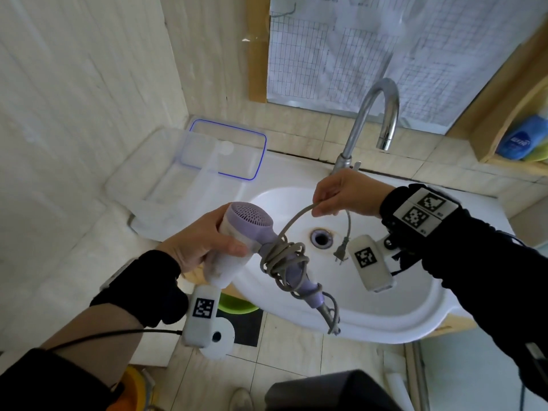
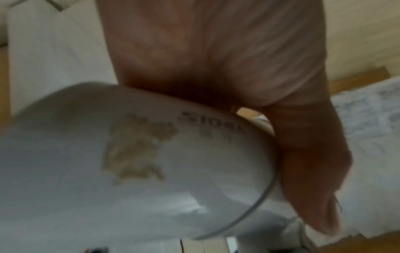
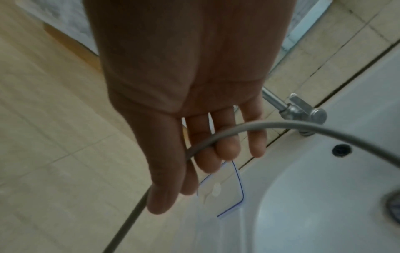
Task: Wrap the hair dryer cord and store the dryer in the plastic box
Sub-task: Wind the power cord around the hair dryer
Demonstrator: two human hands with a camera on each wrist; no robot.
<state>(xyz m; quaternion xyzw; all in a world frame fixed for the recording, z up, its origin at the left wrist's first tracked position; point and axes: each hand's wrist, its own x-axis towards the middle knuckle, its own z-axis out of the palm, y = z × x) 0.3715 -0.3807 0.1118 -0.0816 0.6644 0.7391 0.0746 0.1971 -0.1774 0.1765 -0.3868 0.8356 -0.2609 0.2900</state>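
Observation:
My left hand (image 1: 204,244) grips the white barrel of a white and lilac hair dryer (image 1: 252,229) over the sink's left edge; in the left wrist view the barrel (image 2: 129,162) fills the picture under my palm. Several loose turns of the grey cord (image 1: 284,256) are wound round the lilac handle. My right hand (image 1: 335,200) pinches the free length of cord (image 3: 216,137) above the basin, and the plug (image 1: 341,250) dangles below it. The clear plastic box (image 1: 154,185) stands open at the back left, beside the wall.
The box's blue-rimmed lid (image 1: 234,146) leans at the wall behind it. A chrome tap (image 1: 370,120) rises behind the white sink (image 1: 385,315). A shelf with a blue packet (image 1: 522,140) is at the right. A green tub (image 1: 237,304) sits on the floor below.

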